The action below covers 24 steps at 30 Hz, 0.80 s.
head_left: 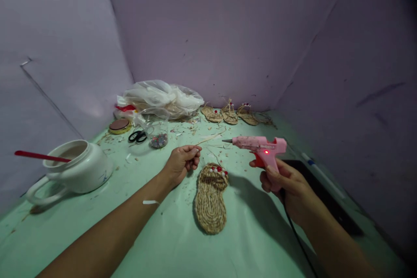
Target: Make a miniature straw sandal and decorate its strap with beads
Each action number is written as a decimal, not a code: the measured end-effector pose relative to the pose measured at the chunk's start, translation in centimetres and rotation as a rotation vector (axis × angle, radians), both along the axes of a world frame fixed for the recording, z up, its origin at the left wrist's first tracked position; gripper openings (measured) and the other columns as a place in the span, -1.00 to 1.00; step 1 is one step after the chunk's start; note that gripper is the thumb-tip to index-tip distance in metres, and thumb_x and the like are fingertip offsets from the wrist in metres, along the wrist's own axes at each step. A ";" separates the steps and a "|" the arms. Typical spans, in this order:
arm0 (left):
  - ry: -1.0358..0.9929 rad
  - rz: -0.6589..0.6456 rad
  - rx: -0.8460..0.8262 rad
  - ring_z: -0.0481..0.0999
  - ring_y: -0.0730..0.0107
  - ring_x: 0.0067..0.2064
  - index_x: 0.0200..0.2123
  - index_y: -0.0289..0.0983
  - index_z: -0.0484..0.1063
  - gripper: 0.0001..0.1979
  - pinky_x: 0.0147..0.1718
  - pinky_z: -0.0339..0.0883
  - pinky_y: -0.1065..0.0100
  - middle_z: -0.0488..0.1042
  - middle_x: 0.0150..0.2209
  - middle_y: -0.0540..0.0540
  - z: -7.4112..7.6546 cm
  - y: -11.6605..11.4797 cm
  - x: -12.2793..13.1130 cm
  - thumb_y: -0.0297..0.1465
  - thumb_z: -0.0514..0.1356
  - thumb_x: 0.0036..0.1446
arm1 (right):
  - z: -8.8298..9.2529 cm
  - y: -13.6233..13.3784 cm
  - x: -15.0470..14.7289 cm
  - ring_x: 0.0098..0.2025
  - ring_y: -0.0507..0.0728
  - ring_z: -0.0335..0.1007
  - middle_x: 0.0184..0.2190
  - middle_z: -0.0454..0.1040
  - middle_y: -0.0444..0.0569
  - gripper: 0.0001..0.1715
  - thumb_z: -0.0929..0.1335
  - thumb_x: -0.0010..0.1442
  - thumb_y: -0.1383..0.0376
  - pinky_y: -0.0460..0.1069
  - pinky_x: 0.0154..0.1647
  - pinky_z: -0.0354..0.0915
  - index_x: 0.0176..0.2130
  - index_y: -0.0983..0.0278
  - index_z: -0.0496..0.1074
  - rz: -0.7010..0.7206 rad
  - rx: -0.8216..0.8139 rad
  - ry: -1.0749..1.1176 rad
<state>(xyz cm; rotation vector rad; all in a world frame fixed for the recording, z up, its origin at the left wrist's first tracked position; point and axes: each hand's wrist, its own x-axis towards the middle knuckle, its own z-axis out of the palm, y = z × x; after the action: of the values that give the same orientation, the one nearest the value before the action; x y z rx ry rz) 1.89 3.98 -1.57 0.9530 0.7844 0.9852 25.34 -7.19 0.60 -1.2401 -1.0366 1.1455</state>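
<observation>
My right hand [286, 186] grips a pink glue gun [260, 144] by its handle, with its red light lit and its nozzle pointing left. Fingers rest near the orange-red trigger. My left hand [184, 163] is closed in a pinch, and a thin straw strand [211, 137] runs out from its fingertips toward the right. Between the two hands, a woven straw slipper [211, 204] lies flat on the green tabletop, toe end away from me. Red and white beads [219, 169] sit along the front of its strap. Neither hand touches the slipper.
A white mug [78, 176] with a red stick stands at left. Behind are black-handled scissors [137, 137], a clear cup of beads [158, 140], a round tin [120, 126] and a plastic bag [159, 97]. Several small slippers [230, 115] line the back wall. A dark flat tray [325, 200] lies right.
</observation>
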 end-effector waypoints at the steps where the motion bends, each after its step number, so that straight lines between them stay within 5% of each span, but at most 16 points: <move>1: 0.020 0.003 0.018 0.31 0.63 -0.66 -0.43 -0.37 0.40 -0.80 -0.76 0.10 0.57 0.38 -0.54 0.04 0.1 -0.2 0.1 -0.36 0.28 -0.13 | 0.0 0.0 0.2 -0.57 0.00 0.01 -0.65 0.26 -0.16 -0.66 0.36 0.07 0.12 -0.05 -0.55 -0.08 -0.19 0.27 0.44 -0.004 0.005 0.004; 9: 0.202 -0.065 0.143 0.11 0.72 -0.83 -0.44 -0.32 0.30 -0.75 -0.84 -0.17 0.55 0.47 -0.54 0.01 0.5 -1.3 1.8 -0.23 0.19 -0.01 | 0.5 -0.3 1.0 -0.57 0.02 -0.06 -0.64 0.22 -0.16 -0.63 0.33 0.11 0.10 -0.05 -0.58 -0.12 -0.14 0.24 0.43 -0.004 0.014 -0.056; 17: 0.292 0.016 0.236 0.10 0.67 -0.71 -0.39 -0.31 0.31 -0.76 -0.73 -0.09 0.52 0.33 -0.60 0.10 0.3 -2.5 1.5 -0.22 0.11 0.09 | 1.2 -1.3 2.5 -0.55 0.00 0.07 -0.61 0.23 -0.15 -0.63 0.36 0.06 0.04 -0.10 -0.56 0.07 -0.21 0.21 0.50 0.098 -0.010 -0.271; 24: 0.515 0.005 0.481 0.22 0.51 -0.53 -0.37 -0.27 0.33 -0.73 -0.54 0.08 0.44 0.25 -0.58 0.08 1.6 -4.5 1.1 -0.23 -0.02 0.22 | 0.2 -2.9 5.3 -0.50 0.10 0.33 -0.49 0.46 -0.01 -0.69 0.36 0.06 0.08 -0.07 -0.57 0.30 -0.25 0.19 0.53 0.059 -0.007 -0.389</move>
<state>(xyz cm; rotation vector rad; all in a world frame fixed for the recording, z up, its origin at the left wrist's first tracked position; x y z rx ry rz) 2.99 -0.53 0.06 1.6634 0.9934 0.9624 30.61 -10.07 0.75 -1.4826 -1.3651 0.9720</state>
